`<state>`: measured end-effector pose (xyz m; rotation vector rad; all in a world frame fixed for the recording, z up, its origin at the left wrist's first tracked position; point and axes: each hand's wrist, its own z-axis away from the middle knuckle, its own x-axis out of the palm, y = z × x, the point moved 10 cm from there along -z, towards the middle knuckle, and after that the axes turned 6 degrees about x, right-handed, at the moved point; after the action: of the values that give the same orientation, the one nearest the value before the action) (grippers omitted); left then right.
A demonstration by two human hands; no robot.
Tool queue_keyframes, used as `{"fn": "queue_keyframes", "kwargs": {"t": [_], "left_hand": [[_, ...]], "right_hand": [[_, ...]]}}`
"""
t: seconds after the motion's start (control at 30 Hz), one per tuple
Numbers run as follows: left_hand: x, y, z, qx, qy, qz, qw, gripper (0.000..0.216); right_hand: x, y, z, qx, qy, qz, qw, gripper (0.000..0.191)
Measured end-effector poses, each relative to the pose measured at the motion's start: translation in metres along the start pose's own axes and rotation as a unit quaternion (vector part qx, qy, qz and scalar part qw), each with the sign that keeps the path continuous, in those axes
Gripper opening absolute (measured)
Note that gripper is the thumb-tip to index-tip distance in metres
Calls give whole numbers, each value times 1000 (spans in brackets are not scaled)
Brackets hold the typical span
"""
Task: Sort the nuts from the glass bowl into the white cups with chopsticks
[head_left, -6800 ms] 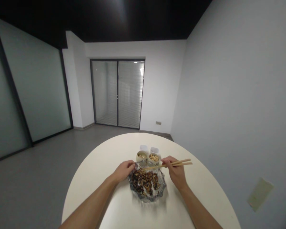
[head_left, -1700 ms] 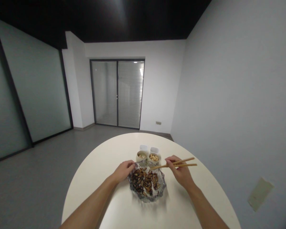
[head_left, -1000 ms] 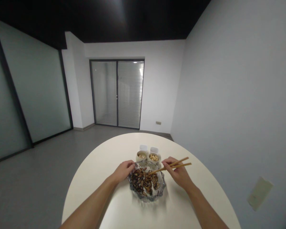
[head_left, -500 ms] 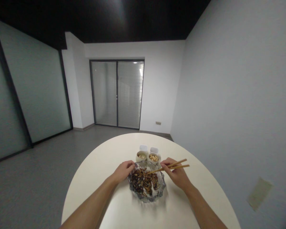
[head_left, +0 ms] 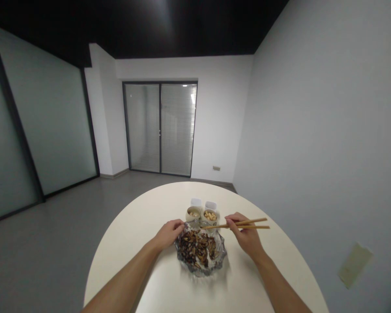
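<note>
A scalloped clear glass bowl [head_left: 220, 263] stands on the table, holding many dark brown, striped pieces like sunflower seeds [head_left: 195, 248]. My left hand [head_left: 171, 232] grips the bowl's rim at its upper left. In my right hand [head_left: 244, 232] is a pair of wooden chopsticks [head_left: 252, 224]; their tips sit over the far part of the bowl. Whether anything is between the tips is too small to tell. Just behind the bowl are two small round cups: the right cup [head_left: 217, 221] contains pale peanut-like pieces [head_left: 210, 215], the left cup [head_left: 188, 216] some pale bits.
Two small white square dishes, a left dish [head_left: 196, 202] and a right dish [head_left: 211, 205], lie behind the cups. The round cream table [head_left: 137, 226] stands near a white wall [head_left: 313, 130] on the right. Glass doors [head_left: 159, 130] are at the back.
My right hand has moved right with the chopsticks, drawing their tips from the seeds up toward the bowl's far rim. My left hand and the bowl stay put.
</note>
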<state>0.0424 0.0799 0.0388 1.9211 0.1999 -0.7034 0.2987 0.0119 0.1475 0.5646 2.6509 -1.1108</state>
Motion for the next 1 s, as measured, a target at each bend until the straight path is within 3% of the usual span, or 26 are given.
{"fn": "queue_keyframes", "kwargs": {"t": [0.3,0.73,1.0], "left_hand": [[0,-2,2,2,0,1,1000,33],[1,-2,-1,9,1,1,1000,34],[1,-2,-1,2,3,-6,1000,34]], "right_hand": [[-33,21,1,37,140,14,989,23],[-38,38,5,30,200,54,978,23],[-29,41,4,4,180,61,982,21]]}}
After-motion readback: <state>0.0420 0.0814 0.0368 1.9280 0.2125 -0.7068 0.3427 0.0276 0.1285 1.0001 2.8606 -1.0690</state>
